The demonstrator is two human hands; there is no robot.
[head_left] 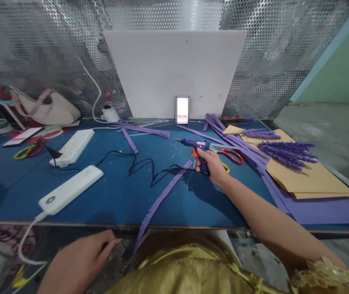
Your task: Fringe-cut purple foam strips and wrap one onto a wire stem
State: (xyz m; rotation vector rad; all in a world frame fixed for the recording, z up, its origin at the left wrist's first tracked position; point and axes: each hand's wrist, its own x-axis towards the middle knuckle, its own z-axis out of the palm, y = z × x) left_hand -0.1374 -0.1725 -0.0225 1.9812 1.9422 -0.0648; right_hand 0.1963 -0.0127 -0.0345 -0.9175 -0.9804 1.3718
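My right hand (pixel 213 164) is wrapped round the handle of a blue glue gun (pixel 195 143) with an orange trigger, its nozzle pointing left above the blue table. A black cord trails left from the gun. Below the front edge of the table hangs my left hand (pixel 85 255), its fingers curled and pressed together at the tips; whether it pinches anything is too small to tell. Between the hands, a purple paper strip (pixel 162 196) with a cut edge runs from the table over its edge. Red-handled scissors (pixel 231 156) lie just behind my right hand.
At the right lie purple paper strips (pixel 238 145), brown paper sheets (pixel 309 179) and purple lavender sprigs (pixel 287 153). White power strips (pixel 72 190), yellow-and-red scissors (pixel 29 151) and a bag (pixel 52 108) are at the left. A phone (pixel 182 110) leans on a white board (pixel 177 73).
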